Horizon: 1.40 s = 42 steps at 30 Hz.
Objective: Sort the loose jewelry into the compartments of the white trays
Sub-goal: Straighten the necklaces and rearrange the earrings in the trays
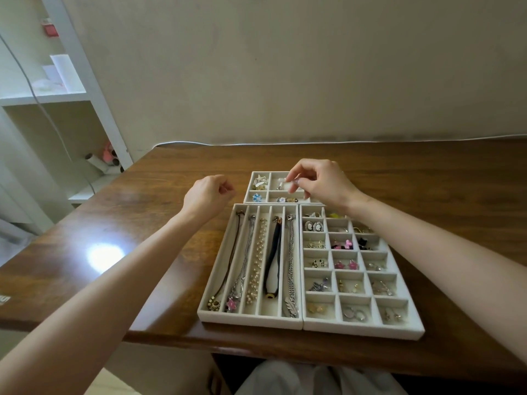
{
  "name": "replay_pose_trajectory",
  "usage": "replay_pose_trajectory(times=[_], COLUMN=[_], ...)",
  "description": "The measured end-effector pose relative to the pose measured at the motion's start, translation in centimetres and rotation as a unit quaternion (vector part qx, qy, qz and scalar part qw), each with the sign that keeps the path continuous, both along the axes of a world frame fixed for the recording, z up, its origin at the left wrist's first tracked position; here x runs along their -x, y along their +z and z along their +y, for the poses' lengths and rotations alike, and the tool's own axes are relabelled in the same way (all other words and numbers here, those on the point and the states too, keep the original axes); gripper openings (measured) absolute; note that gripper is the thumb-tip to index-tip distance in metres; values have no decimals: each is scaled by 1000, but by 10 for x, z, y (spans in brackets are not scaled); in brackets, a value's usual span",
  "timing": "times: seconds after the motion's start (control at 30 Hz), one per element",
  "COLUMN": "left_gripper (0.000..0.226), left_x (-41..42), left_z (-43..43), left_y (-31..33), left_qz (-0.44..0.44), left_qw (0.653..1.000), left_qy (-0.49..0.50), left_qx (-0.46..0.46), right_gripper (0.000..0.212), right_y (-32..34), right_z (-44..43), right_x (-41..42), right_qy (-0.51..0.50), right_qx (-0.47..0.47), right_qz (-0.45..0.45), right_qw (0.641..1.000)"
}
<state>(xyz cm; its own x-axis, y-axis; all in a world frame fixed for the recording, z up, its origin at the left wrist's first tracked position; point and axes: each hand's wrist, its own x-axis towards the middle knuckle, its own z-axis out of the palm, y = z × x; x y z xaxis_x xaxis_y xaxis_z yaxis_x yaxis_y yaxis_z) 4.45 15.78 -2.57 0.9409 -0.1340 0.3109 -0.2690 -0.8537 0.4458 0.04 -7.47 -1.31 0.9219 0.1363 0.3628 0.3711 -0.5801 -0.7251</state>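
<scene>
close to finished by the look of it, with necklaces [258, 260] lying in the slots of the long tray [248, 319], earrings [345, 265] spread across the grid tray [362, 327] and no stray jewelry seen on the desk [142, 238]. pinching a small pale piece [292, 186] in the right hand [322, 183] just above a far compartment of the small tray [247, 195], not yet dropped in. holding nothing visible in the left hand [209, 193], loosely curled beside that tray.

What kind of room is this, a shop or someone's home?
Probably a room in a home: a wooden table against a plain wall, a white shelf unit beside it, and white trays of personal jewelry.
</scene>
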Motion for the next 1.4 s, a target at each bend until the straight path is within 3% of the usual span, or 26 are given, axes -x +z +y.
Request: replay_pose_trajectory(times=[0.13,0.3,0.5,0.8,1.27,1.4], left_gripper=[11,4,14,19,16,15], left_x=[5,16,20,13,12,10], left_z=[-12,-46,-86,-117,-125,-126], left_y=[2,7,13,17,18,20], left_qz=[-24,-20,-6,40,53,76], left_qw=[1000,989,967,941,932,928], left_qy=[-12,-144,-232,-235,-263,-270], left_qx=[-6,-1,-103,-241,-246,-247], right_gripper=[20,15,9,5,9,7], right_y=[2,1,-1,-1,0,5], right_z=[-11,-32,-55,-58,-68,-66], right_x=[5,10,16,10,2,3], right_qy=[-6,-22,-32,-13,15,12], right_qx=[6,47,131,187,188,232], right_qz=[7,24,25,35,60,70], right_qw=[1000,998,991,982,980,970])
